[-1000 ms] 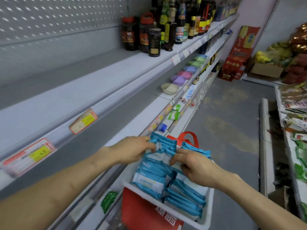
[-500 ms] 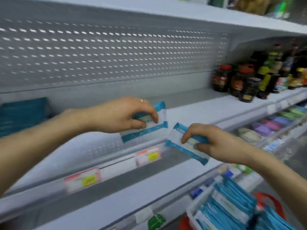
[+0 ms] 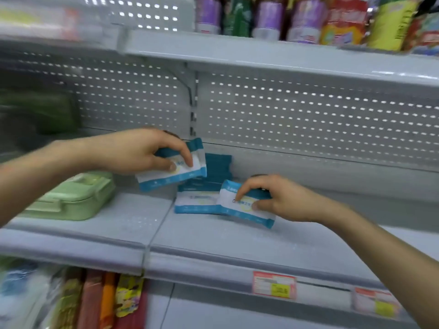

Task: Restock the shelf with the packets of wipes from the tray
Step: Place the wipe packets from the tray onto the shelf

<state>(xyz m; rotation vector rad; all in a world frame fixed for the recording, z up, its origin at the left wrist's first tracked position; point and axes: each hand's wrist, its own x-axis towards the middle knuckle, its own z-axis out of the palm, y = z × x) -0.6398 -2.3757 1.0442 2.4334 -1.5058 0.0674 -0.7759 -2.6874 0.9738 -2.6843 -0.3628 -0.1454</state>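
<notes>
Left hand point(image 3: 142, 150) pinches 1 packet point(image 3: 173, 173) above shelved packets point(image 3: 197, 203). Right hand point(image 3: 282, 198) pinches 2nd packet point(image 3: 244, 207) beside them, low over shelf point(image 3: 213, 241), probably to extend the row.

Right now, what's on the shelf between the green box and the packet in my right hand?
Head view: bare shelf beside the green box, then one flat packet of wipes, overlapped by the packet your right hand holds.

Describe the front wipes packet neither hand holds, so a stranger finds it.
On the middle grey shelf, right of the green lunch box, a blue-and-white packet rests on the board. Unlike the raised packet in the left hand and the tilted packet in the right hand, nobody holds it.
</notes>
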